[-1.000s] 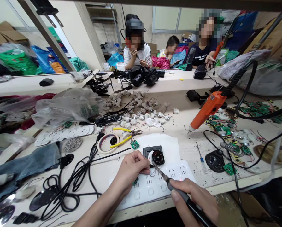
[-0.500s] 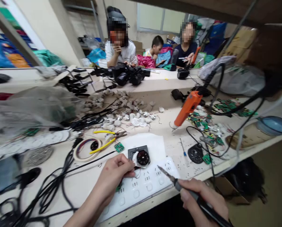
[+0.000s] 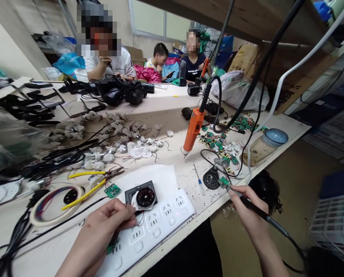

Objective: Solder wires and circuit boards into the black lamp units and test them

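Note:
My left hand (image 3: pixel 107 225) rests on a white power strip (image 3: pixel 157 227) and pinches thin wires that lead to a round black speaker (image 3: pixel 145 197) in a dark square frame. My right hand (image 3: pixel 248 209) grips a soldering iron (image 3: pixel 257 211) by its dark handle. Its tip points toward a coiled metal iron stand (image 3: pixel 222 163) and a round black part (image 3: pixel 211 180) near the bench's front edge. A small green circuit board (image 3: pixel 112 190) lies left of the speaker.
An orange electric screwdriver (image 3: pixel 192 129) hangs on a coiled cable over the bench. Yellow-handled pliers (image 3: pixel 87 181), a tape roll (image 3: pixel 55 200), small white parts (image 3: pixel 122 144) and green boards (image 3: pixel 221 142) lie about. Three people sit across the far table. A glass jar (image 3: pixel 264 144) lies right.
My right hand carried the soldering iron away from the speaker, rightward to the stand near the bench edge. The view swung right. My left hand stayed by the wires.

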{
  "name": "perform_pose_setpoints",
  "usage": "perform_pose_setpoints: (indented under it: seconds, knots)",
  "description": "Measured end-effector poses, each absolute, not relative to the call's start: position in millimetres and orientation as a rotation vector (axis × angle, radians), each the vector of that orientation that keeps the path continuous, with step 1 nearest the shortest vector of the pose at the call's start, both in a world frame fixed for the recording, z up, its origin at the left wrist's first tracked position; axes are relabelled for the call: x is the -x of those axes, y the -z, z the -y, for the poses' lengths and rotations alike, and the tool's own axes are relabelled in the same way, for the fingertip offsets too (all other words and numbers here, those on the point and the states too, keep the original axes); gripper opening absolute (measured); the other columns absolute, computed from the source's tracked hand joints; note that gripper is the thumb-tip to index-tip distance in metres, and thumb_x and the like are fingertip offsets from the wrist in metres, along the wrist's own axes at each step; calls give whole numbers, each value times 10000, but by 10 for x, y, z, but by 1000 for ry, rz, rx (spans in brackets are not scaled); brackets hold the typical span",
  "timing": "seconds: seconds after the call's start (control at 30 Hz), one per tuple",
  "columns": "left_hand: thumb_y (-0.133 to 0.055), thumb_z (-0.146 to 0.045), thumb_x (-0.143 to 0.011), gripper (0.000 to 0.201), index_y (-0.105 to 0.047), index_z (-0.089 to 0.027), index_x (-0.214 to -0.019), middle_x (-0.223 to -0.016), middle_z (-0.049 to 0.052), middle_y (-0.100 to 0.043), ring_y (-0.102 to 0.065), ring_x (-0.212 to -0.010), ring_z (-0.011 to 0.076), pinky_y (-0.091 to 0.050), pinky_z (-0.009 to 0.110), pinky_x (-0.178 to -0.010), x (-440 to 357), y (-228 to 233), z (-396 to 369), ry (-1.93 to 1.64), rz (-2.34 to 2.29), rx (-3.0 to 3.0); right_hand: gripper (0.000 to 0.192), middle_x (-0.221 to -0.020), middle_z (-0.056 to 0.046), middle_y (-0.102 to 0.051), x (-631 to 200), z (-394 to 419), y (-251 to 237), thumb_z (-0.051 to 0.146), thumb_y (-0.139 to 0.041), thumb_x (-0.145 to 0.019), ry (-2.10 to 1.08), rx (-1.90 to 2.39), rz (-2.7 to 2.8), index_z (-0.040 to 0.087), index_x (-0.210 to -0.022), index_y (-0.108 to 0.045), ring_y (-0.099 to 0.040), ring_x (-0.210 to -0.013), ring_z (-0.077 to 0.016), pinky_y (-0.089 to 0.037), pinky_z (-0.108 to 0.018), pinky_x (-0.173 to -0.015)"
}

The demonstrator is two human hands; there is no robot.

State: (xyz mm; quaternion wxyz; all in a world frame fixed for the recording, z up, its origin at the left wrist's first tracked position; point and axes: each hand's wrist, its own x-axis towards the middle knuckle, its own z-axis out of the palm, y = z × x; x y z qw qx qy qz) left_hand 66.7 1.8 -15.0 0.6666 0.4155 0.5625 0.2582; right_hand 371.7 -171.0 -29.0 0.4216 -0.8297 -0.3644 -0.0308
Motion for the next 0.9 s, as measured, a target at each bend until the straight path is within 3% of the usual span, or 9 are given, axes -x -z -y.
perform_pose_setpoints:
  seconds: [0.5,0.9]
  knots:
    - [-860,-334,-477,372,-526,-175,-514,-602,-26,-615,-616,-587,120,-527,197,-605,-687,164,-1,-617,-1280,-919,222,-535,39,-547,-3658,1626,161,410,-602,-807,101,2080,1056,217,-781,-711,-471,-466,-128,-395,-248,-511]
    - [-784,-304,-563,296,-515,-182,-547,-570,-24,-635,-618,-560,116,-510,207,-601,-726,86,51,-654,-1245,-940,319,-531,21,-624,-3742,1711,150,529,-658,-759,68,2160,990,225,-812,-737,-597,-461,-156,-449,-236,-461]
